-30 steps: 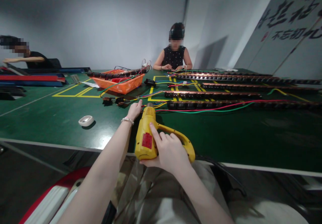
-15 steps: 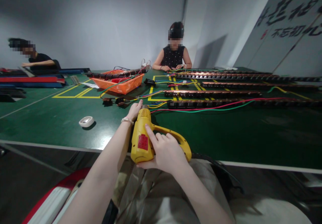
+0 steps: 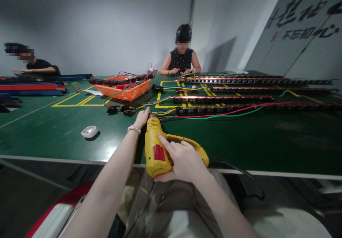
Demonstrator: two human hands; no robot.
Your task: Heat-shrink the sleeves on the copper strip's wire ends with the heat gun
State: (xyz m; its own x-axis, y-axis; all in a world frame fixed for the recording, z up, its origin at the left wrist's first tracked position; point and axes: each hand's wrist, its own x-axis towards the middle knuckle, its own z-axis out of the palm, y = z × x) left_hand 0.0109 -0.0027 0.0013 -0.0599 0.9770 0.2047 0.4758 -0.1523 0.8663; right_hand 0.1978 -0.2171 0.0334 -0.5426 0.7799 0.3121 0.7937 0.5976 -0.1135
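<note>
My right hand (image 3: 184, 159) is wrapped around the body of a yellow heat gun (image 3: 157, 149), its index finger stretched along the top. The gun's metal nozzle points away from me, close beside my left hand (image 3: 141, 118). With a beaded bracelet at the wrist, my left hand is closed on thin coloured wires (image 3: 167, 114) at the near end of a long dark strip (image 3: 213, 109). The gun hides part of its fingers. Black connectors (image 3: 127, 109) lie just beyond it to the left.
An orange basket (image 3: 130, 91) holding dark strips and wires stands ahead. More strips (image 3: 240, 80) lie across the green table (image 3: 240, 141) on the right. A white tape roll (image 3: 89, 132) is at the left. Two other people sit across the table. A black cord (image 3: 240, 168) trails from the gun.
The heat gun and my right hand have moved slightly right, and the gun's rear has swung away from my left forearm. My left hand stays at the wires. The view has shifted slightly.
</note>
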